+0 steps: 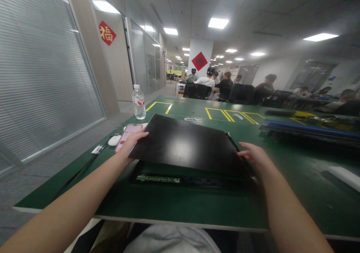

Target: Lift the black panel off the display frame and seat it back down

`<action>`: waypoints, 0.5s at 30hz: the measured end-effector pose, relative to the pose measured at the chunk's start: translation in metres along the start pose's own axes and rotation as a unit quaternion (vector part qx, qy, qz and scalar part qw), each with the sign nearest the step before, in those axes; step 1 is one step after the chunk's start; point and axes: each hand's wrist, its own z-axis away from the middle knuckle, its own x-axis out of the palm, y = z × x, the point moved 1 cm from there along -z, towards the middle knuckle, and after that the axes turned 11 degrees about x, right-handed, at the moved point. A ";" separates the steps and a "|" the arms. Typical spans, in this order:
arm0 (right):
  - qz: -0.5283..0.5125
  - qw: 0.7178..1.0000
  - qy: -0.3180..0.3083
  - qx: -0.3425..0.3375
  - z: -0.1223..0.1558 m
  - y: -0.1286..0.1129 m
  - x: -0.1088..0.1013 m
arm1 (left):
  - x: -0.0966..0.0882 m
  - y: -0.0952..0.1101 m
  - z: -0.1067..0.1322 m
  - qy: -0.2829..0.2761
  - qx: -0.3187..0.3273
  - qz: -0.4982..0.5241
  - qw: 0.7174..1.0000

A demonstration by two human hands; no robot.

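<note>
A large flat black panel [185, 142] is held tilted above the green table [180, 204], its near edge raised. My left hand [132, 140] grips the panel's left edge, thumb on top. My right hand [253, 153] holds its right near corner, fingers curled on the edge. Under the panel lies a black frame [194, 181] with a narrow green circuit strip [157, 178] along its near side.
A pink-cased phone [128, 135], a white mouse [114, 140] and a water bottle [138, 102] stand at the left. Stacked dark panels [309, 130] lie at the right, a white strip [344, 176] nearer. Several people sit at desks [225, 84] beyond. Yellow tape marks [230, 115] line the table.
</note>
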 end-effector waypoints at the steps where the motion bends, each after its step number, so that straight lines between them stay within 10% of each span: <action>1: -0.002 1.000 0.007 0.001 -0.001 0.001 0.000 | 0.000 0.000 0.000 -0.001 -0.011 -0.004 1.000; 15: 0.068 0.993 0.091 -0.046 0.010 -0.004 -0.003 | 0.008 -0.004 0.008 -0.021 -0.075 -0.003 0.997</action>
